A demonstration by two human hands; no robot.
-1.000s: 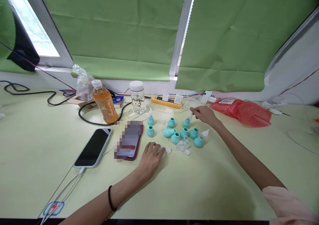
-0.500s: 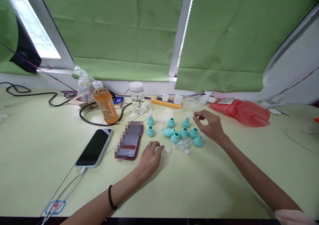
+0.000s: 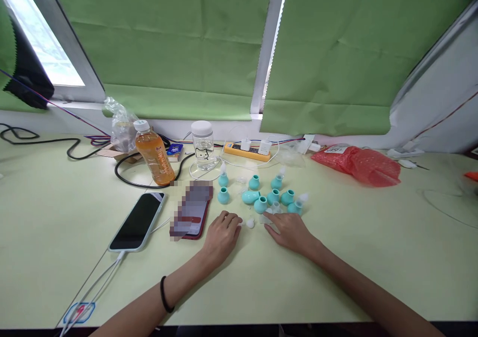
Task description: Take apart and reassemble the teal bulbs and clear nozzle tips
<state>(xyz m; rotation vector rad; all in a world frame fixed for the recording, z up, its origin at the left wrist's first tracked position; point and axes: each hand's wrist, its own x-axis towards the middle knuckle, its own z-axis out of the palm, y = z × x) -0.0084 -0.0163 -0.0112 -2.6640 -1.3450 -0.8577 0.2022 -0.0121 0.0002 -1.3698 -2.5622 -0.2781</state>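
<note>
Head view: left hand [image 3: 222,235] curled, grip unclear; right hand [image 3: 291,231], thumb and forefinger parted, at translucent pieces [image 3: 276,207]; teal bulbs [image 3: 260,205] just beyond look light, squeezable, best held round the belly.

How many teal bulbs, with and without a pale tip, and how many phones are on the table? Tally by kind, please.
Tipped teal bulbs: 3
Untipped teal bulbs: 6
Phones: 2
Total: 11
</note>
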